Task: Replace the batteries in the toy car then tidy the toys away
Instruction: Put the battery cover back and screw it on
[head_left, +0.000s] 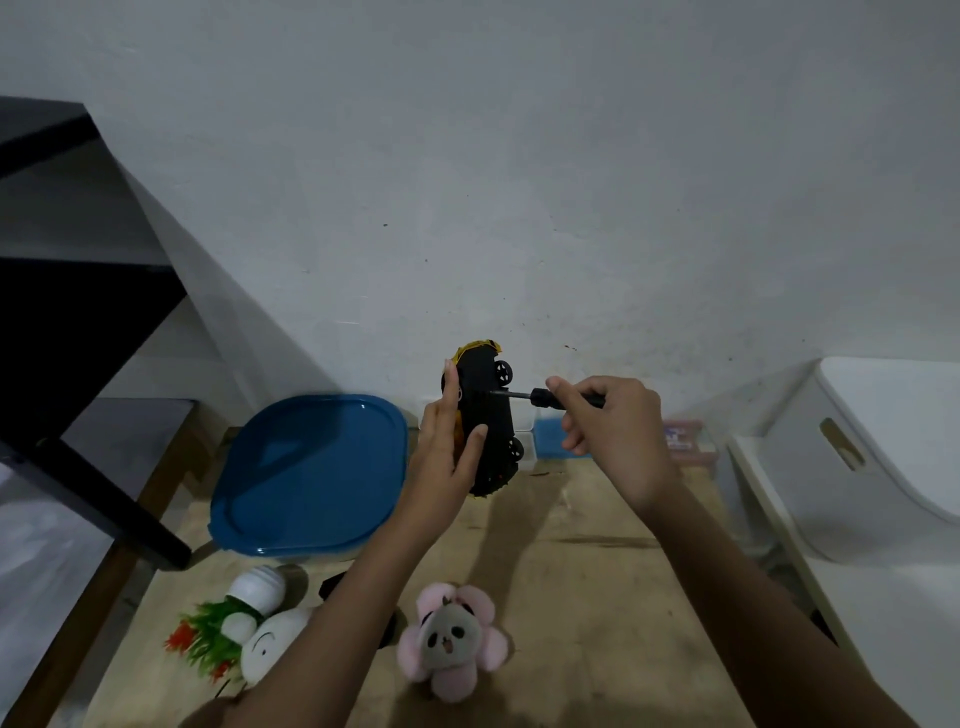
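Toy car (488, 415) in left hand (447, 452); right hand (613, 426) holds screwdriver (537, 399) against it

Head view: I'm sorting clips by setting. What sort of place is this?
Likely a room at home: a wooden table set against a plain white wall, with a plush panda and a blue-lidded storage box on it.

Matt black plastic is seen on the toy car (488, 415) held in the left hand (447, 452). A dull metal shaft is shown on the screwdriver (524, 396) gripped by the right hand (613, 431). Left of the left hand a glossy, smooth blue plastic lid (311, 467) is seen, and below both hands the matt pale wood of the table (571, 571).
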